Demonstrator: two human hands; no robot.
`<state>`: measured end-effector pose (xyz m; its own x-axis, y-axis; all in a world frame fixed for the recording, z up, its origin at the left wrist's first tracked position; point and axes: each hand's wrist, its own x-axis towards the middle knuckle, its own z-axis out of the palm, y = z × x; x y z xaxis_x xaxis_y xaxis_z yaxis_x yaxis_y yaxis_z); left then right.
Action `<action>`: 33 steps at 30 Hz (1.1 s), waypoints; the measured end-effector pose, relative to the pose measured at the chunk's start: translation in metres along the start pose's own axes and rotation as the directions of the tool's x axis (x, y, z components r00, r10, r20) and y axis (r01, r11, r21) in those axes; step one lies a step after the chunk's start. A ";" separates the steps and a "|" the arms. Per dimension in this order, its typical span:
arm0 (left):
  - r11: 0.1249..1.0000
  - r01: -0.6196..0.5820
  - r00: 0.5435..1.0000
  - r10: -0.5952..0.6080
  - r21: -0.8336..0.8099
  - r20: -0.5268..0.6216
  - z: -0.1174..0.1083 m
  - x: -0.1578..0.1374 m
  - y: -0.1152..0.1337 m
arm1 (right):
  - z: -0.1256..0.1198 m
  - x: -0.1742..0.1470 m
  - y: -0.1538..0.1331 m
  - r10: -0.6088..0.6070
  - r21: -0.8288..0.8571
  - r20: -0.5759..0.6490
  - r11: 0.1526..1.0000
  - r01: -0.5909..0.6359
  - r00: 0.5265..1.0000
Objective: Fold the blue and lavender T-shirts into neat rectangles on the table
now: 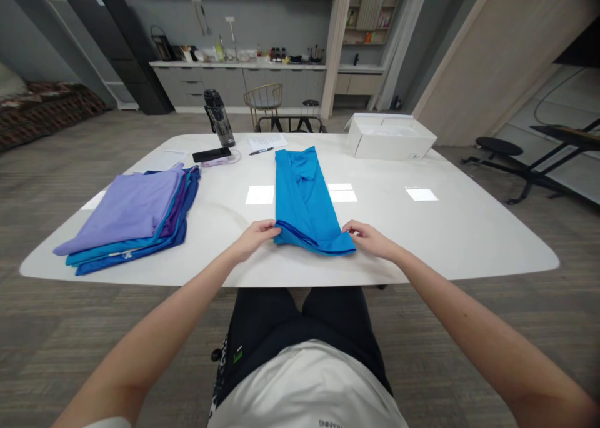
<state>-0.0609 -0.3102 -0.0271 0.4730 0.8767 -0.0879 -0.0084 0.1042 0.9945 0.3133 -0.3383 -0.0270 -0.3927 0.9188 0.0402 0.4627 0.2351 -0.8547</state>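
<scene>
A bright blue garment (pixel 307 197), folded into a long narrow strip, lies on the white table in front of me. Its near end is turned up, showing a darker blue edge. My left hand (pixel 257 235) pinches the near left corner of the cloth between thumb and fingers. At the near right corner, my right hand (pixel 368 237) grips the fabric in the same way. Left of the garment sits a stack of folded clothes (pixel 129 209), lilac on top with blue and purple layers beneath.
The white table (pixel 450 228) has a white box (pixel 392 137) at its back right. Toward the back left stand a dark water bottle (pixel 219 119), a black case (pixel 212 155) and a sheet of paper (pixel 267 141) with a pen (pixel 261 151). A chair (pixel 290 125) is behind the table.
</scene>
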 end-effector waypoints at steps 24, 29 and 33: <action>0.952 -0.129 0.899 -0.005 -0.277 -0.439 -0.012 0.160 -0.003 | -0.028 0.156 0.029 0.234 0.292 -0.218 0.942 -0.165 0.948; 0.961 0.103 0.897 -0.202 -0.258 -0.393 -0.032 0.190 -0.003 | -0.043 0.186 0.042 0.439 0.235 -0.244 0.892 -0.386 0.865; 0.980 0.196 0.875 -0.184 -0.019 -0.448 -0.049 0.203 -0.010 | -0.045 0.203 0.061 0.462 0.016 -0.229 0.882 -0.471 0.857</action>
<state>-0.0083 -0.1105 -0.0581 0.0205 0.9582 -0.2854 0.0676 0.2835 0.9566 0.2973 -0.1229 -0.0483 0.0596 0.9684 -0.2420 0.5802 -0.2309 -0.7811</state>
